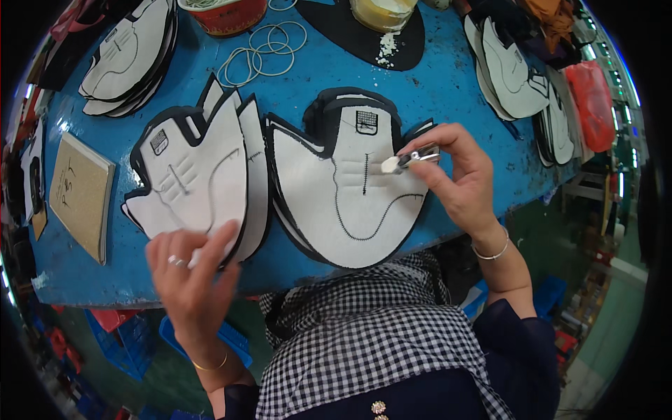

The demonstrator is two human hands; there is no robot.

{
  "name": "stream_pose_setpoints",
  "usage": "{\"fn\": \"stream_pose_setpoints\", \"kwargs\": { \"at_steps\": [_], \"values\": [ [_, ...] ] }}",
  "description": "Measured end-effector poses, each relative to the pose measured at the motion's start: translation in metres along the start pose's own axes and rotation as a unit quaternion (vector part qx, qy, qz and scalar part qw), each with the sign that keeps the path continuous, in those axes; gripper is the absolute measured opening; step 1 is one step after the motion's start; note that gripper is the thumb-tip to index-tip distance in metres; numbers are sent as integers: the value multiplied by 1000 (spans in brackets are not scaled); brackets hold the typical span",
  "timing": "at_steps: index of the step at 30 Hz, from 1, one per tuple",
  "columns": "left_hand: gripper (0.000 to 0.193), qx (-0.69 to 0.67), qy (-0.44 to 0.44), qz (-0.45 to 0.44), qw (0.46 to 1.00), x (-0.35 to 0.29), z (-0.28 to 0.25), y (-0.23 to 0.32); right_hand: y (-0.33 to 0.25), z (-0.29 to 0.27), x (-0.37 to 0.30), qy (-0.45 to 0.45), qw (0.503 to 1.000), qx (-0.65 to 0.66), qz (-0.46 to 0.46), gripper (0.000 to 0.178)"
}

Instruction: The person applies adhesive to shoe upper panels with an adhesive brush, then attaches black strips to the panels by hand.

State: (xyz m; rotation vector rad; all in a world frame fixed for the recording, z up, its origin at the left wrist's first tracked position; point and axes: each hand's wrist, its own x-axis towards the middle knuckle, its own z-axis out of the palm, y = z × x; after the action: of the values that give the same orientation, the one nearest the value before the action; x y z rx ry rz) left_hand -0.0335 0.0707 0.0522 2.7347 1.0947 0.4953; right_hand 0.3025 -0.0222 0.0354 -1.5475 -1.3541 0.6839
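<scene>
Right grip [462,183]'s got a little silver tool [422,155] pinched over the right stack of white pieces [364,218].

The tool's white tip [390,165] pokes out left of the fingers, just right of the short dark stitch line; can't tell if it's touching. That stack sits by the near edge of the blue tabletop [448,84], beside the left stack [210,175]. The person's left grip [187,276] is at that one's lower end, kinda blurry, so no telling if it's pinching anything.
</scene>
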Motion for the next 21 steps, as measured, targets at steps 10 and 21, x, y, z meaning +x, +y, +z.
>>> {"fn": "stream_pose_setpoints", "kwargs": {
  "at_steps": [10,21],
  "values": [
    [48,-173,-14,194,966,5,67,73,-5,22,16,-48,961,-237,-132,24],
    [38,-234,-108,180,949,26,42,74,-14,17,3,-92,938,-244,-227,27]
  ]
}}
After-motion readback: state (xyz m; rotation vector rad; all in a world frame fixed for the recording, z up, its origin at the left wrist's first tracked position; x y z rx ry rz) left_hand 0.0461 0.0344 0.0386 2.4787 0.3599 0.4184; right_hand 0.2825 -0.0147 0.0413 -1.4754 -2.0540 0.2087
